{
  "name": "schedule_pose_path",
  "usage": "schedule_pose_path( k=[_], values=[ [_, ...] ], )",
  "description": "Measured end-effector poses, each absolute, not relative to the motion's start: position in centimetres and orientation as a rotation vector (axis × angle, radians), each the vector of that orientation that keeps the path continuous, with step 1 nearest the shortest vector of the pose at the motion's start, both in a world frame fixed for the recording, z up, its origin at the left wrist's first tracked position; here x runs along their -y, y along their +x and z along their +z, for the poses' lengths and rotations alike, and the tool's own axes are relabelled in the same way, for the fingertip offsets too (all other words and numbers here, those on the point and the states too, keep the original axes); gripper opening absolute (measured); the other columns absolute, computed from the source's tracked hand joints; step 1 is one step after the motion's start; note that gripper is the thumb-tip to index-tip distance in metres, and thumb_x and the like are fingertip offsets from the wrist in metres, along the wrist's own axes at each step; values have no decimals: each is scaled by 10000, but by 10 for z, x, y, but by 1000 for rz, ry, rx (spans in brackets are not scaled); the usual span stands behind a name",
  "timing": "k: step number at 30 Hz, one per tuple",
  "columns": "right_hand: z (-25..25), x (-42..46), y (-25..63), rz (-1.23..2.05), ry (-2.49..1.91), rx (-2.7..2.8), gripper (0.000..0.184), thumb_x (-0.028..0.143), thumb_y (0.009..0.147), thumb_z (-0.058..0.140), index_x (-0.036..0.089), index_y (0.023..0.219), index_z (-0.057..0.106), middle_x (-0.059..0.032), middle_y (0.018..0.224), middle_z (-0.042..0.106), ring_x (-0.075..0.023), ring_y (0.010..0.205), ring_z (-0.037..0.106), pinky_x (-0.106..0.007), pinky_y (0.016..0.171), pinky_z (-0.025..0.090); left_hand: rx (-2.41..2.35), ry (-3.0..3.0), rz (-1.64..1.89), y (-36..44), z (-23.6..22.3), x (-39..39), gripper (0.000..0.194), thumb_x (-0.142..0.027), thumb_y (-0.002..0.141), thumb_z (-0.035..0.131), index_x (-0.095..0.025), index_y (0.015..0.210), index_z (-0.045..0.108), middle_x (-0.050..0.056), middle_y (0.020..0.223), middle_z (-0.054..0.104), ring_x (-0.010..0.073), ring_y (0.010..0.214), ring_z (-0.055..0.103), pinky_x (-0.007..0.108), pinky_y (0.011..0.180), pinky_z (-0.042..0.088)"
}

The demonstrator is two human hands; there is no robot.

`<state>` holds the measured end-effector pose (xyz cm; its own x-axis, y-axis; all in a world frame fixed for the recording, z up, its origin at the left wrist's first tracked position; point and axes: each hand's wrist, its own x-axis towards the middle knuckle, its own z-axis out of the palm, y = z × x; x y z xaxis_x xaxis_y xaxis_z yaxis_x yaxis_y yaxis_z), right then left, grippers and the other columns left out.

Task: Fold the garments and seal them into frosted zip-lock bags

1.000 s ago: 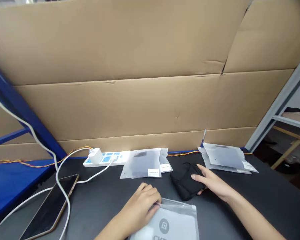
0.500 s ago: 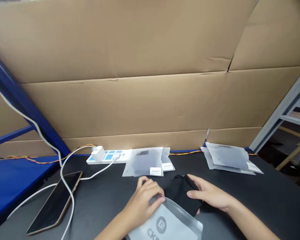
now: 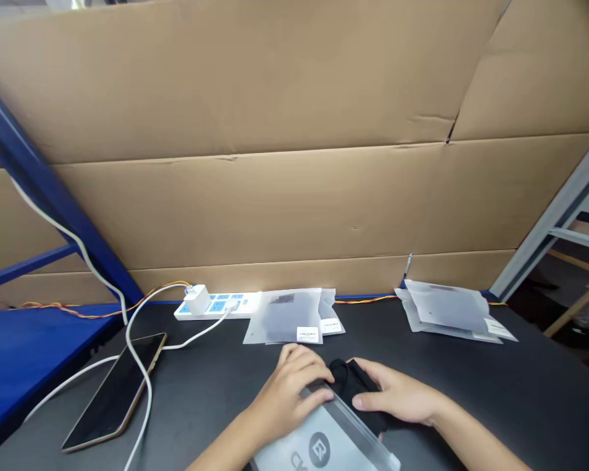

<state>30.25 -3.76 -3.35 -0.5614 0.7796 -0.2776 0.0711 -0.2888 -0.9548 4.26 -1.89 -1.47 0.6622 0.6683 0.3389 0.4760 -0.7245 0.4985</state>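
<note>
Backdrop: cardboard sheet (image 3: 294,209), creased, stood up beyond the printed zip bag (image 3: 319,445).
Surface: black tabletop (image 3: 471,379), under the printed zip bag and loose items.
Frames: blue frame (image 3: 78,216) seen far left of the printed zip bag, grey frame (image 3: 544,222) far right.
Main bag: printed zip bag, frosted, round logo on face, zip edge slanted down to the right; bottom cut off by view.
Right pouches: frosted pouches (image 3: 446,311), overlapped, laid beyond the printed zip bag and to its right.
Left pouches: labelled pouches (image 3: 285,320), overlapped, laid beyond the printed zip bag.
Phone: dark-screened phone (image 3: 115,392), laid flat left of the printed zip bag, crossed by white cable (image 3: 147,373).
Left hand: left hand (image 3: 294,392) clamped on upper-left corner of the printed zip bag.
Right hand: right hand (image 3: 392,392) clamped on black cloth item (image 3: 360,392), thumb on top; other fingers mostly hidden.
Cloth: black cloth item, bunched, at zip edge of the printed zip bag; whether any is inside cannot be told.
Power: white power strip (image 3: 250,304), beyond the printed zip bag and to its left, white adapter (image 3: 197,299) plugged in.
Pen: slim pen (image 3: 408,265), upright, slightly tilted, beyond the printed zip bag, near frosted pouches.
</note>
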Motion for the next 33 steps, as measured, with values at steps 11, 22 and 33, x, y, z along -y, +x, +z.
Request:
schedule_pose_path(
  k=[11, 22, 33],
  values=[
    [-42, 30, 296, 1793, -1011, 1403, 367, 462, 858, 689, 258, 1132, 556, 6, 1028, 644, -100, 677, 600, -212, 523, 560, -1063, 1997, 472, -3, -24, -25, 287, -392, 951, 514, -180, 799, 633, -29, 692, 577, 148, 686, 537, 232, 662, 402],
    [-52, 39, 276, 1954, -970, 1428, 461, 366, 750, 800, 232, 1134, 583, 9, 970, 636, -126, 776, 636, -183, 568, 510, -1039, 1934, 632, 20, -43, -16, 238, -339, 927, 534, -166, 777, 596, -30, 664, 546, 132, 642, 482, 233, 627, 357],
    [-37, 38, 287, 1629, -1194, 1585, 368, 550, 908, 593, 269, 1136, 657, -38, 1084, 613, -197, 926, 585, -226, 604, 489, -1039, 1882, 696, 19, -49, -19, 254, -363, 939, 542, -167, 781, 577, -40, 658, 516, 125, 624, 457, 229, 604, 335]
  ],
)
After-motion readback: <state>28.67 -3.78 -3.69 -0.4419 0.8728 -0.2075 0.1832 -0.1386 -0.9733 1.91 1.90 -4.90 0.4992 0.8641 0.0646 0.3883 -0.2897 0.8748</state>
